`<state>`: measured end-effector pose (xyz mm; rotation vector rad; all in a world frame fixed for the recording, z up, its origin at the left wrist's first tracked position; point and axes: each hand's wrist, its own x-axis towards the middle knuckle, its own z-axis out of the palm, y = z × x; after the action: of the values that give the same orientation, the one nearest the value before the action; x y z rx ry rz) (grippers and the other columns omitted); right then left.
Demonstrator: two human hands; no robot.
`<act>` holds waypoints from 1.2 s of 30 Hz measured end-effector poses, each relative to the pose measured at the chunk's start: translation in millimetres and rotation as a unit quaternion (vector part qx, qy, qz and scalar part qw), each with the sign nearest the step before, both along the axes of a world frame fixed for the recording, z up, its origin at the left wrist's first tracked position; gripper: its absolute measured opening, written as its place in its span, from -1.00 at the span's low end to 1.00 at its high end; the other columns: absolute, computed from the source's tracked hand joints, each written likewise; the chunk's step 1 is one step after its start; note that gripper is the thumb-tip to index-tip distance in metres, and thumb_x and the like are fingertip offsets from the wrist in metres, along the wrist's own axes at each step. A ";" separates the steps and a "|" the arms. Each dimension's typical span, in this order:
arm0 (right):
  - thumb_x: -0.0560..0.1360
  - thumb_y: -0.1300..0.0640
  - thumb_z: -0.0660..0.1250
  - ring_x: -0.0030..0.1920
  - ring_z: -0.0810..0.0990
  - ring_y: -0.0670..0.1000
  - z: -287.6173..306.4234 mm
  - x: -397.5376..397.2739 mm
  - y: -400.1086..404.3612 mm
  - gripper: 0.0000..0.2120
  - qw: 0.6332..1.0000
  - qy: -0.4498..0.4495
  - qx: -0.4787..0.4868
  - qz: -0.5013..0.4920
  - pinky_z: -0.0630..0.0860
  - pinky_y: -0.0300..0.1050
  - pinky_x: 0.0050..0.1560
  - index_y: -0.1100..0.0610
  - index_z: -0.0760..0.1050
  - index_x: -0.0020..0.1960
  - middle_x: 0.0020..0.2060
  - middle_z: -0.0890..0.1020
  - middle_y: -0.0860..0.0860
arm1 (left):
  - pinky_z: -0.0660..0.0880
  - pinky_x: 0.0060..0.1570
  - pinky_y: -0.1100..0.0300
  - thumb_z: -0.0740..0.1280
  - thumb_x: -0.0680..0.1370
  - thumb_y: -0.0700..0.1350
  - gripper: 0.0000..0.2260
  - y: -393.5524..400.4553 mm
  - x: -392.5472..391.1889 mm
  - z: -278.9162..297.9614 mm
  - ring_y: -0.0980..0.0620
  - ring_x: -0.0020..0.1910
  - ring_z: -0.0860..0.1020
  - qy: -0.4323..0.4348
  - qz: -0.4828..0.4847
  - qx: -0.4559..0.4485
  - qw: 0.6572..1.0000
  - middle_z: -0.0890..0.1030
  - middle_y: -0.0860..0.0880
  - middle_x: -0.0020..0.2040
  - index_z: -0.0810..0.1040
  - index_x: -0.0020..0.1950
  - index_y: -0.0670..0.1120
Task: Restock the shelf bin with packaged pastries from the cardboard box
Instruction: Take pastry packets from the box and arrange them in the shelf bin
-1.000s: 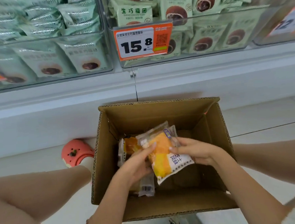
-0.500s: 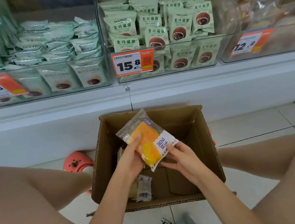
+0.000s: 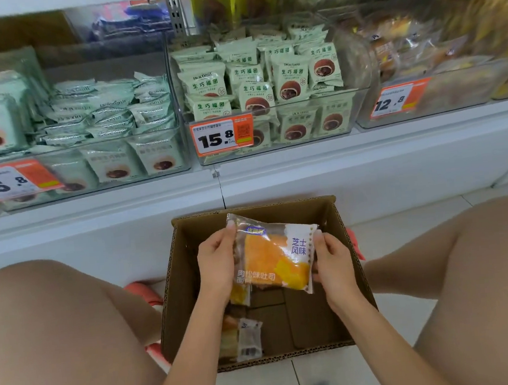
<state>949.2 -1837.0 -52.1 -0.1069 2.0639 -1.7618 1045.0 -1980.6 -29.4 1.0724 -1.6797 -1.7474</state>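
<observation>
Both hands, left hand [image 3: 219, 264] and right hand [image 3: 334, 265], pinch the cheese toast packet [image 3: 278, 256] above the cardboard box [image 3: 356, 290]; about 2 packets [image 3: 244, 339] remain at its near-left corner. Nothing shelved yet this round.

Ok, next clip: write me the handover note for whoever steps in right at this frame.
Left hand grips the left edge of the clear orange-and-white pastry packet; right hand grips its right edge, above the open brown cardboard box.
Done: packet lifted out.
Left: put it in a clear plastic shelf bin; which one, I cannot tell. More clear pastry packets lie at the box's left side.
</observation>
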 end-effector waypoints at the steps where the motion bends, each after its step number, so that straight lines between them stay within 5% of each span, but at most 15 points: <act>1: 0.62 0.00 0.11 -0.19 0.60 0.18 0.8 -0.2 -3.2 -0.69 0.998 0.057 0.033 -0.015 0.54 0.06 -0.19 0.15 0.48 -0.15 -0.23 0.62 0.14 | 0.54 -0.10 -0.06 0.20 0.61 0.01 -0.59 1.9 -1.9 0.9 -0.16 -0.26 0.57 0.016 0.013 -0.006 1.000 0.59 -0.35 -0.20 0.53 -0.09 -0.36; 4: 0.63 0.05 0.09 -0.28 0.50 0.08 17.3 -0.8 -13.3 -0.69 0.990 0.120 0.049 -0.052 0.37 -0.16 -0.32 0.10 0.39 -0.25 -0.32 0.54 0.09 | 0.55 -0.14 0.03 0.21 0.61 -0.02 -0.62 3.6 -8.9 16.0 -0.21 -0.25 0.55 0.049 0.043 -0.025 0.998 0.58 -0.33 -0.25 0.54 -0.17 -0.32; 6: 0.62 0.03 0.10 -0.21 0.59 0.09 36.7 -3.9 -16.1 -0.73 0.997 0.078 -0.013 -0.026 0.49 -0.10 -0.23 0.05 0.45 -0.19 -0.23 0.61 0.10 | 0.52 -0.23 0.15 0.22 0.61 -0.06 -0.68 -3.3 -15.7 35.2 -0.12 -0.31 0.53 0.070 0.071 -0.041 0.994 0.59 -0.23 -0.32 0.58 -0.24 -0.19; 9: 0.57 0.02 0.20 -0.12 0.69 0.03 82.4 -16.3 -13.9 -0.87 0.990 0.002 -0.117 0.079 0.63 -0.07 -0.19 0.02 0.49 0.00 -0.11 0.69 0.04 | 0.49 -0.24 0.01 0.25 0.60 -0.06 -0.72 -19.9 -28.5 75.4 -0.13 -0.30 0.52 0.124 0.077 -0.043 0.988 0.59 -0.31 -0.26 0.61 -0.20 -0.16; 13: 0.47 0.23 0.38 -0.32 0.68 -0.11 165.6 -49.0 -24.5 -0.87 0.979 0.050 -0.173 0.101 0.57 -0.24 -0.41 0.03 0.51 -0.06 -0.34 0.68 -0.03 | 0.39 -0.35 0.11 0.24 0.60 -0.08 -0.67 -27.8 -59.9 156.9 -0.02 -0.43 0.40 0.175 0.027 -0.108 0.978 0.46 -0.12 -0.44 0.63 -0.33 -0.02; 16: 0.46 0.26 0.39 -0.32 0.66 -0.11 234.4 -89.1 -33.5 -0.88 0.967 0.127 -0.200 0.091 0.61 -0.17 -0.38 0.11 0.54 -0.02 -0.36 0.66 -0.08 | 0.53 -0.27 -0.03 0.22 0.62 -0.07 -0.70 -39.1 -90.6 229.5 -0.10 -0.32 0.56 0.235 -0.001 -0.183 0.955 0.62 -0.20 -0.31 0.67 -0.18 -0.14; 18: 0.46 0.20 0.40 -0.28 0.64 -0.13 289.0 -127.7 -35.1 -0.86 0.954 0.195 -0.222 0.045 0.59 -0.22 -0.37 0.09 0.52 0.01 -0.29 0.66 -0.10 | 0.56 -0.17 0.15 0.20 0.62 0.01 -0.71 -53.8 -108.1 279.5 0.09 -0.20 0.62 0.263 0.010 -0.305 0.915 0.68 0.05 -0.24 0.67 -0.12 -0.05; 20: 0.45 0.14 0.42 -0.18 0.64 -0.12 342.6 -169.8 -35.9 -0.74 0.935 0.254 -0.247 -0.005 0.61 -0.17 -0.25 0.07 0.48 0.11 -0.12 0.63 -0.08 | 0.43 -0.23 0.31 0.15 0.59 0.08 -0.70 -71.0 -123.8 322.2 0.24 -0.20 0.54 0.244 0.038 -0.499 0.831 0.61 0.18 -0.21 0.62 -0.05 -0.02; 23: 0.46 0.13 0.43 -0.13 0.63 -0.18 410.9 -223.6 -48.8 -0.54 0.909 0.325 -0.258 -0.041 0.58 -0.19 -0.22 0.13 0.37 0.30 -0.02 0.59 -0.02 | 0.40 0.16 0.11 0.14 0.55 0.04 -0.61 -106.5 -162.6 359.3 0.01 0.18 0.51 0.132 0.082 -0.726 0.669 0.60 -0.11 0.17 0.57 0.19 -0.17; 25: 0.47 0.17 0.41 -0.26 0.62 -0.27 442.0 -255.4 -67.8 -0.68 0.898 0.375 -0.229 -0.034 0.54 -0.34 -0.33 0.15 0.42 0.17 -0.06 0.61 0.02 | 0.22 0.38 -0.05 0.10 0.57 0.07 -0.53 -128.3 -191.4 362.0 -0.14 0.39 0.37 0.019 0.084 -0.799 0.595 0.44 -0.18 0.38 0.48 0.35 -0.18; 27: 0.47 0.22 0.40 -0.33 0.58 -0.29 462.7 -284.6 -94.5 -0.73 0.887 0.420 -0.191 -0.022 0.46 -0.44 -0.41 0.20 0.45 0.14 -0.08 0.60 0.06 | 0.12 0.43 -0.12 -0.04 0.61 0.11 -0.47 -142.7 -210.0 354.2 -0.15 0.48 0.22 -0.071 0.090 -0.819 0.562 0.29 -0.17 0.48 0.35 0.46 -0.14; 29: 0.48 0.22 0.40 -0.15 0.57 -0.13 476.3 -311.8 -124.7 -0.63 0.888 0.435 -0.152 -0.009 0.47 -0.44 -0.31 0.25 0.42 0.25 -0.01 0.57 0.06 | 0.12 0.44 -0.12 -0.02 0.60 0.11 -0.47 -149.1 -216.7 345.1 -0.17 0.50 0.16 -0.089 0.100 -0.827 0.546 0.22 -0.18 0.51 0.28 0.49 -0.13; 33: 0.46 0.09 0.43 0.17 0.52 0.09 485.3 -360.1 -176.4 -0.42 0.933 0.342 -0.088 0.069 0.52 0.05 0.18 0.14 0.29 0.40 0.21 0.50 0.05 | 0.17 0.41 -0.15 0.02 0.59 0.08 -0.47 -151.3 -217.1 344.1 -0.19 0.50 0.17 -0.090 0.109 -0.840 0.523 0.21 -0.19 0.51 0.27 0.49 -0.13; 36: 0.44 0.01 0.44 0.19 0.53 0.13 481.9 -385.0 -205.0 -0.45 0.935 0.326 -0.007 0.140 0.52 0.12 0.17 0.05 0.35 0.37 0.25 0.51 0.06 | 0.18 0.41 -0.15 -0.03 0.60 0.09 -0.47 -151.0 -217.8 344.2 -0.17 0.50 0.17 -0.092 0.118 -0.841 0.520 0.21 -0.18 0.51 0.27 0.50 -0.12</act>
<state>564.2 -2042.0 429.8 -1.0651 2.3036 -1.6986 827.2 -2131.6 314.8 0.3198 -2.0379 0.6076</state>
